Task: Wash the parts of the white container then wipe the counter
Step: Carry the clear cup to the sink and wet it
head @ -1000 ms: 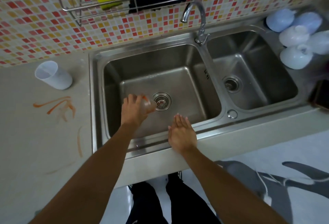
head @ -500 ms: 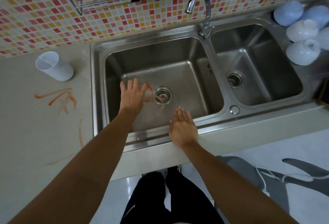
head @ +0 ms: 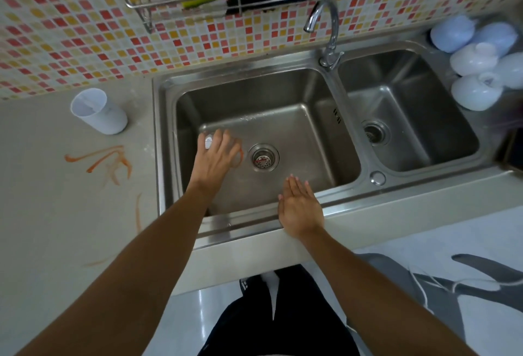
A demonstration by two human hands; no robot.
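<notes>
Starting at the far left of the pale counter (head: 42, 200), you have a white plastic cup (head: 97, 111) lying tilted with its open mouth toward you, nothing visible inside, and orange smears (head: 110, 161) just near of it. Your left hand (head: 216, 157) reaches into the large left basin of the steel double sink (head: 343, 140), fingers curled over a small clear part with an orange-stained rim (head: 237, 156), close beside the round metal drain strainer (head: 264, 157). Your right hand (head: 300, 205) hovers flat over the basin's near edge, fingers straight and together, holding nothing. Farther right, the smaller basin holds only its drain, and a cluster of pale blue-white rounded containers (head: 478, 64) sits on the far right.
</notes>
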